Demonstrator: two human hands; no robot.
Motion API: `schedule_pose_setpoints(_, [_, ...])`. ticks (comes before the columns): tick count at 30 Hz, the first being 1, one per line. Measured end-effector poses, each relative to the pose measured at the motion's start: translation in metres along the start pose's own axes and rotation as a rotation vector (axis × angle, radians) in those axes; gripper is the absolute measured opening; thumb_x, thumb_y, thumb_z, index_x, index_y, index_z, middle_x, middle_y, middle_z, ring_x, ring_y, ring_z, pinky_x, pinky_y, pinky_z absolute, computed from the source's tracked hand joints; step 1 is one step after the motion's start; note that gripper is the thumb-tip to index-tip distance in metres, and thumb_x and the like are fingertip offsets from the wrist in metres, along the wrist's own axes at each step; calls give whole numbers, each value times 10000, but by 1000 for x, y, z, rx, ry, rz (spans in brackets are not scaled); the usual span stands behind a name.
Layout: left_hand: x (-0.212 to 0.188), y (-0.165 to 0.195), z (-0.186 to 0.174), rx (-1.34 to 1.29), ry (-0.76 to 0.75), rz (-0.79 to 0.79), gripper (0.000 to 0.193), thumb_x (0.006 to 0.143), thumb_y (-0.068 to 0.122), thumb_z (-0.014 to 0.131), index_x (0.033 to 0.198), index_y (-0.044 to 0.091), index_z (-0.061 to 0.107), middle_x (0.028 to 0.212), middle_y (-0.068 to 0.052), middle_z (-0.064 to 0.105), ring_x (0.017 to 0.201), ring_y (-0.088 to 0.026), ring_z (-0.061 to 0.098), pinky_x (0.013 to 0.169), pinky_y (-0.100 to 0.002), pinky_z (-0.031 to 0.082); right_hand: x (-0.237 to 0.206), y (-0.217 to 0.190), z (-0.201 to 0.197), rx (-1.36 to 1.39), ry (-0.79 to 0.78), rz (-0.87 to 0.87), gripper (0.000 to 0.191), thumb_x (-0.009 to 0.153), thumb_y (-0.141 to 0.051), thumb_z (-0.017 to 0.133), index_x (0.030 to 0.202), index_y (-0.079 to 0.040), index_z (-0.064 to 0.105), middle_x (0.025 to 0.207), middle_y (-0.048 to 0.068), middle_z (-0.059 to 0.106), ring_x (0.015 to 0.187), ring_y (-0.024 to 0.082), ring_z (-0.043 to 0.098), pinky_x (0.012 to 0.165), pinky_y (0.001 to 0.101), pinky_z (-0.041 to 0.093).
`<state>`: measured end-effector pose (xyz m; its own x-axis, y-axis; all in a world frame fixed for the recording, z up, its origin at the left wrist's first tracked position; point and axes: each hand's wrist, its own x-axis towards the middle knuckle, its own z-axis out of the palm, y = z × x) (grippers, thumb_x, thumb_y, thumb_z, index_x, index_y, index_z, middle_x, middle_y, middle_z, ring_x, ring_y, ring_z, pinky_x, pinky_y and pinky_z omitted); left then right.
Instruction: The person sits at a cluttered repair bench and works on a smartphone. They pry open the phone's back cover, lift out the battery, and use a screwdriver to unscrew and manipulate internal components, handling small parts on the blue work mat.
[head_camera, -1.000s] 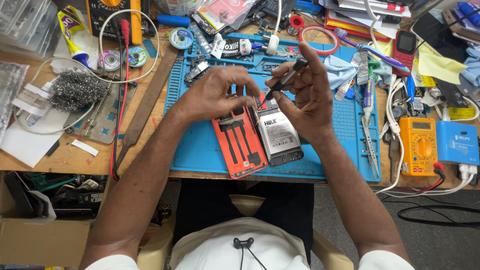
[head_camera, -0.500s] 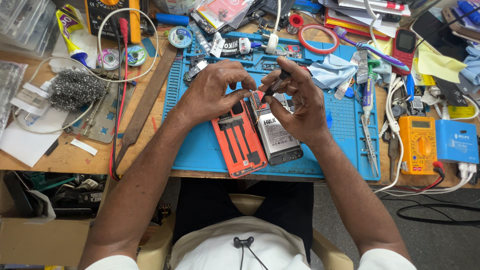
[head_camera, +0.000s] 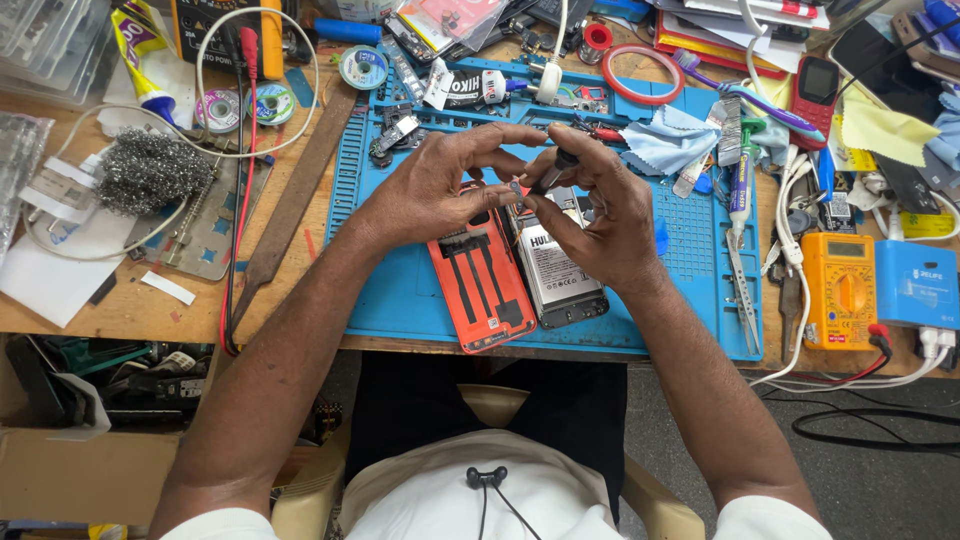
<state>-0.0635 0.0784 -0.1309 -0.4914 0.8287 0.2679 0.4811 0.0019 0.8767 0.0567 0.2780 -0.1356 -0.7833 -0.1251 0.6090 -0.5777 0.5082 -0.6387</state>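
Note:
My left hand (head_camera: 440, 185) and my right hand (head_camera: 595, 205) meet above the blue work mat (head_camera: 400, 280). A thin black tool (head_camera: 553, 172) is gripped in my right hand, its tip pointing at a tiny part (head_camera: 516, 187) pinched between my left fingertips. Beneath the hands lie an orange phone back cover (head_camera: 484, 285) and, beside it on the right, an opened phone (head_camera: 560, 275) with its battery showing.
A yellow multimeter (head_camera: 838, 290) and a blue box (head_camera: 918, 283) sit right of the mat. Steel wool (head_camera: 150, 170), solder reels (head_camera: 245, 105), a glue tube (head_camera: 138, 55) and cables crowd the left. A red phone (head_camera: 812, 95), cloth (head_camera: 672, 138) and tweezers (head_camera: 740, 290) lie nearby.
Both hands have drawn closer together over the phone. The black tool has swung from pointing up-right to meeting the small part in my left fingers.

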Motion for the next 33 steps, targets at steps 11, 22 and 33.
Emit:
schedule_pose_setpoints(11, [6, -9, 14, 32, 1, -1, 649, 865, 135, 811, 1447, 123, 526, 1038, -59, 831, 1101, -189, 787, 1060, -412, 556, -1, 1, -2, -19, 5, -21, 709, 947, 102, 797, 1549, -86, 472, 1202, 73, 664, 1099, 146, 718, 951, 292, 642])
schedule_pose_setpoints(22, [7, -12, 15, -16, -15, -27, 726, 866, 125, 813, 1507, 160, 474, 1032, -39, 806, 1039, -155, 801, 918, -355, 639, 1, -1, -1, -31, -2, 8, 736, 897, 85, 813, 1523, -89, 468, 1372, 113, 603, 1195, 187, 676, 1035, 345, 600])
schedule_pose_setpoints(33, [11, -4, 18, -10, 46, -59, 684, 754, 120, 914, 1341, 113, 562, 929, -62, 769, 846, -168, 793, 762, -310, 682, 0, -1, -1, -66, 16, -3, 732, 877, 64, 833, 1498, -93, 479, 1417, 125, 610, 1186, 190, 673, 996, 325, 589])
